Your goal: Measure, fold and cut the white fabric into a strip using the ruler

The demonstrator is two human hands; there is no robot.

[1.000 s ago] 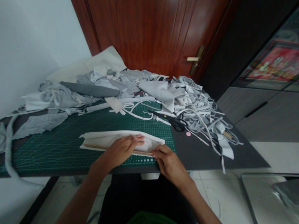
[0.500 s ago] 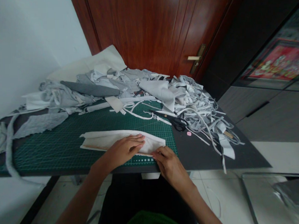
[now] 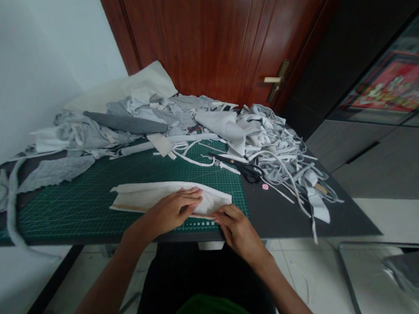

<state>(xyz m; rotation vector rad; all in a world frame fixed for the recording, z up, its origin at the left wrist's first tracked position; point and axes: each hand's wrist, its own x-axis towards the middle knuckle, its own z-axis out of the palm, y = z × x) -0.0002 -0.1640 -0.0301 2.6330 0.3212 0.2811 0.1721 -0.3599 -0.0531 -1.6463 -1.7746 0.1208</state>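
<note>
A long white piece of fabric (image 3: pixel 141 195) with folded edges lies crosswise on the green cutting mat (image 3: pixel 67 208), close to the table's front. Resting flat on its middle is my left hand (image 3: pixel 179 206), fingers stretched out to the right. My right hand (image 3: pixel 231 219) pinches the near edge of the fabric at its right end, thumb and fingertips together. Beyond the fabric, to the right, black-handled scissors (image 3: pixel 249 171) lie with their blades pointing left.
Heaped grey and white fabric scraps (image 3: pixel 80 129) line the back of the dark table (image 3: pixel 280 219). A tangle of fabric strips (image 3: pixel 272 143) covers its right side. Behind stands a wooden door (image 3: pixel 195 39). One padded strip (image 3: pixel 12 211) hangs over the front left edge.
Both hands hold nearly the same places on the fabric. The fabric's left end has shifted very slightly left, and the camera view has moved a little.
</note>
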